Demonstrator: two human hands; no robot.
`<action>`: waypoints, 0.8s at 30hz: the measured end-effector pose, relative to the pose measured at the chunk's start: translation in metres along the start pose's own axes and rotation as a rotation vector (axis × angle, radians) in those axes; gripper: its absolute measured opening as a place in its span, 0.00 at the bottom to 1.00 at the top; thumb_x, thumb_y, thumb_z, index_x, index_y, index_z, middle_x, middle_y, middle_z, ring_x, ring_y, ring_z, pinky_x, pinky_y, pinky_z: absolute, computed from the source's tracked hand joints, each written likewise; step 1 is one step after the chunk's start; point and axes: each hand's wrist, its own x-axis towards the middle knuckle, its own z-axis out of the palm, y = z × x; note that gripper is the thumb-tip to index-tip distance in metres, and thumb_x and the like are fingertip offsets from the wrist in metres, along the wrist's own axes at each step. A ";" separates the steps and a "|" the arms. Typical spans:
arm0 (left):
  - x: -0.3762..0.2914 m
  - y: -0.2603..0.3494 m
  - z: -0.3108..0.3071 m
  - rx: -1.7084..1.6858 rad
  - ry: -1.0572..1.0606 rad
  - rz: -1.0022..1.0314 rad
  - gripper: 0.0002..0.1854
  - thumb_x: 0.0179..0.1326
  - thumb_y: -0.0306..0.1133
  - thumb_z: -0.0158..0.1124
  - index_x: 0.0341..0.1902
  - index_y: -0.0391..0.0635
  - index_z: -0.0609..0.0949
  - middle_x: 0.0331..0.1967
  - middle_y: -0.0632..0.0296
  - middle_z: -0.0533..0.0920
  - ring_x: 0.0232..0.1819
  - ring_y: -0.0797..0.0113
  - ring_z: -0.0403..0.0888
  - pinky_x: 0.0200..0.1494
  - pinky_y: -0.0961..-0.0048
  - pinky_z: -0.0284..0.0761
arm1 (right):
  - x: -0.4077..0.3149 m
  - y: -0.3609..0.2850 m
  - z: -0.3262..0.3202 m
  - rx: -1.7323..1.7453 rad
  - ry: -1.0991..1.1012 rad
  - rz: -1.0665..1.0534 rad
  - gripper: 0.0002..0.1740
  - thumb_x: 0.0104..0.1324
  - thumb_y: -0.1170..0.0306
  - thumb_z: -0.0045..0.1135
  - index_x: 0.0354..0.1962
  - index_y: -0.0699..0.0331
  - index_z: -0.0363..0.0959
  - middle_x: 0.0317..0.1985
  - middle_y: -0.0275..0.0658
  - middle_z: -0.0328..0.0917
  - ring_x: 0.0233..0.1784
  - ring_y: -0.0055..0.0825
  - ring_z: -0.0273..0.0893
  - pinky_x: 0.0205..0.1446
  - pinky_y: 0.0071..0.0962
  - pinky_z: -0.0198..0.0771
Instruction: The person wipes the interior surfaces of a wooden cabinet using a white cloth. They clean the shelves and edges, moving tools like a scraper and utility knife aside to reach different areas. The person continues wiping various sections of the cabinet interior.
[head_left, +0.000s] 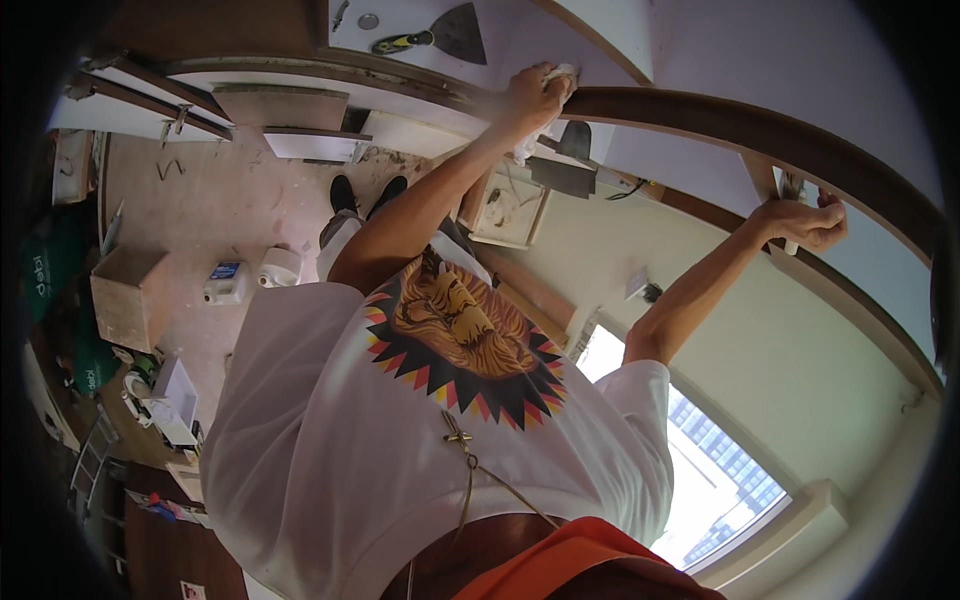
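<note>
My left hand (536, 97) grips a crumpled white cloth (559, 79) at the brown edge of an open cabinet (600, 101); part of the cloth hangs below the hand. At the right, my right hand (810, 223) is raised with curled fingers beside the cabinet's long brown frame rail (847, 154). A narrow pale object (791, 246) shows behind that wrist; whether the hand holds it is unclear. To the left of the cloth, a wide putty knife (461, 34) with a black and yellow handle lies on the white cabinet surface, near a small round disc (367, 22).
White plastic jugs (227, 283) stand on the dusty floor near a wooden box (127, 300). Detached panels (281, 107) and a drawer (510, 210) are below the cabinet. Wires (634, 189) protrude beneath it. A ladder (94, 450) is at far left, a bright window (712, 480) at lower right.
</note>
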 end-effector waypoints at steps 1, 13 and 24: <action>0.004 -0.005 0.005 0.050 0.017 0.102 0.11 0.71 0.34 0.58 0.45 0.38 0.83 0.31 0.58 0.84 0.32 0.66 0.80 0.38 0.67 0.77 | 0.001 0.000 0.000 0.008 0.007 0.007 0.20 0.70 0.61 0.52 0.28 0.71 0.73 0.28 0.41 0.76 0.30 0.29 0.77 0.40 0.30 0.78; 0.002 0.003 0.004 0.093 -0.029 0.233 0.11 0.69 0.34 0.56 0.41 0.40 0.82 0.24 0.62 0.77 0.26 0.69 0.73 0.33 0.67 0.71 | -0.002 -0.011 -0.001 -0.031 -0.009 0.078 0.18 0.70 0.63 0.52 0.27 0.71 0.72 0.28 0.41 0.75 0.31 0.30 0.77 0.41 0.30 0.78; -0.001 0.019 0.002 0.135 -0.017 0.081 0.16 0.70 0.42 0.62 0.43 0.39 0.85 0.21 0.71 0.77 0.25 0.80 0.72 0.29 0.75 0.70 | -0.002 0.000 -0.004 -0.069 -0.032 0.027 0.20 0.72 0.59 0.52 0.27 0.67 0.72 0.26 0.39 0.74 0.30 0.28 0.77 0.39 0.29 0.76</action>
